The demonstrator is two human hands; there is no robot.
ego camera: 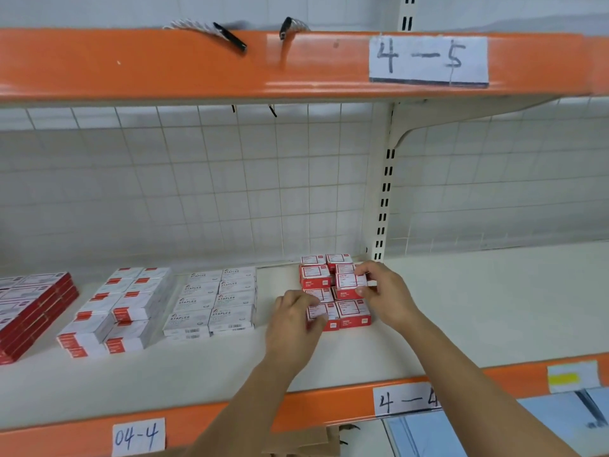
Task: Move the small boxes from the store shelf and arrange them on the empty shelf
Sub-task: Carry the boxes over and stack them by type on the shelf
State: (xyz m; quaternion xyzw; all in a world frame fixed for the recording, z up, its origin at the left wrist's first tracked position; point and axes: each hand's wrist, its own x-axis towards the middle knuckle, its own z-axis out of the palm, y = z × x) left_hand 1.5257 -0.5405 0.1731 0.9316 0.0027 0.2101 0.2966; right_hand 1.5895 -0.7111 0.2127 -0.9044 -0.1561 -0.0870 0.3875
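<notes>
Small red boxes [334,291] stacked in two columns mid-shelf [461,308], beside the staple boxes [214,300] | right hand [384,291] pinches one box atop the stack, likely squaring it | left hand [295,319] curls round front box, steadying the row.

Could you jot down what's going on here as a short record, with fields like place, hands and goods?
place: store shelf with orange edge, tags 04-4 and 4-4
left hand: grips a front red box
right hand: pinches a small red box above the red stack
other goods: white STAPLES boxes, more box stacks further left
shelf above: tag 4-5
</notes>
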